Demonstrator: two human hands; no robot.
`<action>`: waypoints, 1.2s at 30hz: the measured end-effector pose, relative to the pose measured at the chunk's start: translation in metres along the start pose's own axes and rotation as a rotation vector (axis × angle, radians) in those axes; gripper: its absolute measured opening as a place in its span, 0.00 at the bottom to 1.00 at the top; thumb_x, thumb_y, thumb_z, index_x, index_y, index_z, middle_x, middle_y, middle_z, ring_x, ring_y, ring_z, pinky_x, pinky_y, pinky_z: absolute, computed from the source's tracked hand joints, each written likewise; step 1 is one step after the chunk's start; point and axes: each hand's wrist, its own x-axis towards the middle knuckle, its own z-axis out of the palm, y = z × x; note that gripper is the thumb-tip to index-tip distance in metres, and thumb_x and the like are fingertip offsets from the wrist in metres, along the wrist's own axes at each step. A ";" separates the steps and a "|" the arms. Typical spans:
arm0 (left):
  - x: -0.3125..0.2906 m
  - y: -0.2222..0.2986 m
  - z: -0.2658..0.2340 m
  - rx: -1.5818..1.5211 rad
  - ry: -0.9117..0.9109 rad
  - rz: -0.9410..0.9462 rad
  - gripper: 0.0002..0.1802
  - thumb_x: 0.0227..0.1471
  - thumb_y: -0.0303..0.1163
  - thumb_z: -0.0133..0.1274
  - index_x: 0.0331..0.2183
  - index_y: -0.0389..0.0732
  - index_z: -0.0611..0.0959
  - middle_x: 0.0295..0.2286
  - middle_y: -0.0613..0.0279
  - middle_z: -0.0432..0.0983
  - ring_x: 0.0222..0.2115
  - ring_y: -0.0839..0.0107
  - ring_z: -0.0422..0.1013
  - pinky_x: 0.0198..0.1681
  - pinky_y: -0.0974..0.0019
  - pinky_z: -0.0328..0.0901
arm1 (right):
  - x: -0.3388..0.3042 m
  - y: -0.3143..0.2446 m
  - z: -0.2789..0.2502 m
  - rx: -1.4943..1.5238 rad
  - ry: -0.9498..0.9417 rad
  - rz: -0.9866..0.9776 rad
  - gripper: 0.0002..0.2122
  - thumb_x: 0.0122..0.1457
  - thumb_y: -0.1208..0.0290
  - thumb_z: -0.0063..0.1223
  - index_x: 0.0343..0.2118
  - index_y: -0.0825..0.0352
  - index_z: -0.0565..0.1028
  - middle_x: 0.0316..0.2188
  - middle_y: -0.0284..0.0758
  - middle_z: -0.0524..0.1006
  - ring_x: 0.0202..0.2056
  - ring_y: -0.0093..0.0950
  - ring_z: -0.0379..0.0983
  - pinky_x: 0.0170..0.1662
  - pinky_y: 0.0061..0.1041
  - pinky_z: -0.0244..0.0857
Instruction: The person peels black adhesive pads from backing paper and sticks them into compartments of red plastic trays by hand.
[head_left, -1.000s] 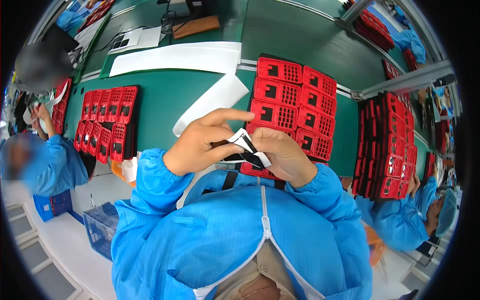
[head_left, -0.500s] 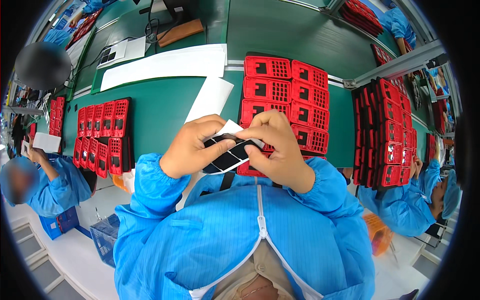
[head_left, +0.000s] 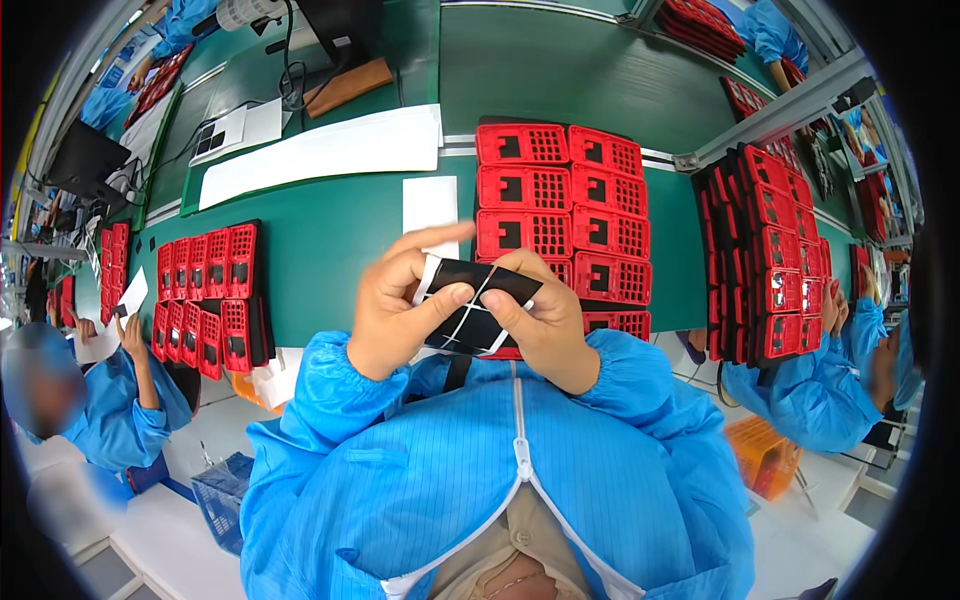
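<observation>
Between my two hands is a bent white backing sheet with black rectangular stickers, held in front of my chest. My left hand pinches its left side with the thumb on top, while a forefinger stretches out, blurred. My right hand grips the right side, its thumb pressed on a black patch. Just beyond the hands lie red plastic housings in two columns on a black tray; the hands and sheet hide the nearest ones. A white paper strip rests on the green table beside them.
More red housings lie on a tray to the left. Stacked trays of red housings rise at the right. Long white sheets and a brown block lie farther back. Co-workers in blue sit on both sides.
The sheet has turned so that its black stickers face up more fully. My fingers have shifted along its edges, and the left forefinger now extends. My view has moved slightly.
</observation>
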 end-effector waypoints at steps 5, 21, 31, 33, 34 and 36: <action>-0.005 -0.012 -0.003 -0.131 0.036 -0.056 0.06 0.46 0.22 0.58 0.24 0.34 0.76 0.31 0.61 0.73 0.30 0.78 0.70 0.31 0.75 0.65 | 0.001 -0.007 0.004 -0.028 0.120 0.005 0.11 0.53 0.67 0.59 0.35 0.68 0.76 0.32 0.32 0.70 0.33 0.23 0.67 0.37 0.21 0.61; 0.043 -0.019 -0.047 0.147 -0.452 0.152 0.09 0.51 0.28 0.54 0.32 0.31 0.81 0.42 0.49 0.73 0.42 0.60 0.71 0.44 0.66 0.64 | 0.020 -0.020 0.007 -0.029 0.205 0.231 0.11 0.60 0.67 0.50 0.40 0.70 0.74 0.29 0.28 0.75 0.30 0.14 0.67 0.32 0.16 0.63; 0.061 -0.040 -0.032 -0.015 -0.267 -0.029 0.12 0.55 0.30 0.49 0.31 0.29 0.79 0.35 0.56 0.75 0.33 0.73 0.69 0.35 0.71 0.63 | 0.048 -0.020 -0.003 0.217 0.383 0.249 0.10 0.57 0.71 0.55 0.38 0.71 0.72 0.30 0.30 0.76 0.31 0.13 0.69 0.32 0.13 0.62; 0.065 -0.040 -0.030 -0.053 -0.257 -0.070 0.12 0.56 0.30 0.49 0.31 0.29 0.80 0.34 0.57 0.75 0.32 0.74 0.69 0.35 0.72 0.63 | 0.052 -0.018 -0.011 0.147 0.376 0.284 0.10 0.57 0.71 0.55 0.38 0.71 0.72 0.30 0.30 0.76 0.31 0.14 0.69 0.32 0.13 0.62; 0.067 -0.040 -0.031 -0.089 -0.250 -0.112 0.13 0.56 0.31 0.48 0.30 0.29 0.80 0.33 0.59 0.75 0.32 0.75 0.68 0.35 0.73 0.63 | 0.055 -0.015 -0.013 0.080 0.371 0.317 0.10 0.57 0.71 0.54 0.38 0.71 0.72 0.31 0.30 0.76 0.31 0.14 0.70 0.32 0.13 0.62; 0.075 -0.046 -0.034 -0.152 -0.221 -0.222 0.14 0.57 0.32 0.48 0.30 0.29 0.80 0.32 0.60 0.74 0.31 0.76 0.68 0.35 0.73 0.62 | 0.064 -0.013 -0.014 0.152 0.374 0.277 0.09 0.57 0.72 0.54 0.38 0.71 0.73 0.30 0.30 0.76 0.30 0.14 0.70 0.32 0.13 0.62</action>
